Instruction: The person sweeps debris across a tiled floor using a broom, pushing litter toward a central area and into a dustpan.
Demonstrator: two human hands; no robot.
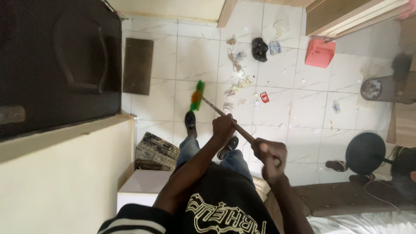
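Closest to you, your right hand [271, 152] is wrapped tight around the top end of the broom handle [234, 125], and your left hand [223, 126] is closed around the same stick further down, toward eleven o'clock from the right. Both fists are fully curled on the wood, no fingers spread. Your dark shoes [190, 121] stand on the white tiled floor [312, 108] just under the left hand. From there the handle runs on toward eleven o'clock to the green broom head [197, 95], which rests on the tiles just beyond your left shoe. To sweep well from this stance, I judge you should keep the bristles flat on the tile and let the lower hand steer while the upper one only pivots; short, low strokes will likely keep light scraps from scattering. The scattered litter [238, 84] lies at about two o'clock from the broom head, near it, with a small red and white carton [264, 97] at three o'clock. Further out, a black crumpled bag [259, 49] sits at one o'clock, and a pink box [320, 53] lies beyond it to the right. A brown mat [138, 66] lies at eleven o'clock beside the dark door [56, 65].
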